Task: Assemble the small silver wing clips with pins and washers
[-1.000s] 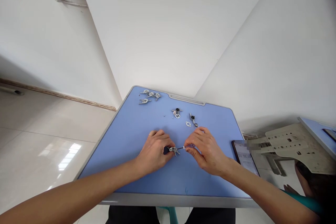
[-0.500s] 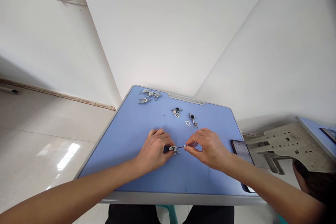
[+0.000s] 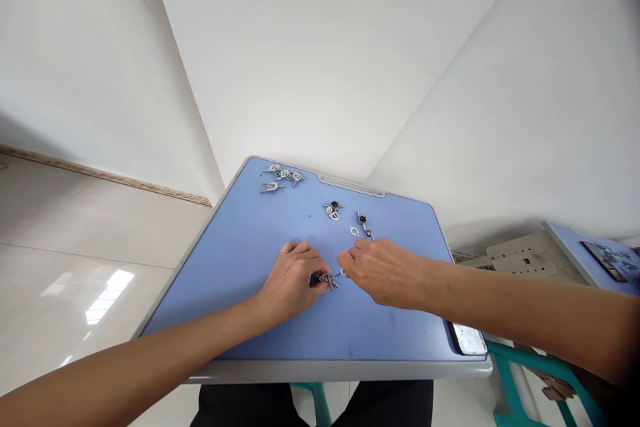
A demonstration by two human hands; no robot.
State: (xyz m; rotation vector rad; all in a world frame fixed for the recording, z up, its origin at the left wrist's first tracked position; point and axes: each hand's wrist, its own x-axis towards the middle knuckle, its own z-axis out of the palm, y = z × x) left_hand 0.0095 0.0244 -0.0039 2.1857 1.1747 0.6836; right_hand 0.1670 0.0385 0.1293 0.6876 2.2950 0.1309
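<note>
Between the two hands, near the middle of the blue tabletop (image 3: 240, 267), lay a small metal fitting (image 3: 329, 278) with short splayed prongs and a dark end facing the left hand (image 3: 293, 280). That hand rested on the tabletop with its fingers curled, thumb and forefinger pinched on the dark end of the fitting. The right hand (image 3: 383, 271) came in from the opposite side, fingers bunched together around a thin metal shaft (image 3: 339, 274) whose tip met the fitting; the rest of the tool was hidden inside the hand, so its handle could not be made out. The shaft's long axis ran almost level from right to left, sloping slightly toward the person at the fitting end, in line with the gap between the hands. Both hands were about equally close to the fitting, the left touching it directly, the right only through the shaft. Well apart, farther up the tabletop, sat loose parts: a cluster of metal fittings (image 3: 280, 177) at the far left corner, a pair with a dark cap (image 3: 333, 211) near the centre, and an oval plate (image 3: 354, 231) just beyond the right hand. A phone (image 3: 469, 339) lay at the near right edge.
</note>
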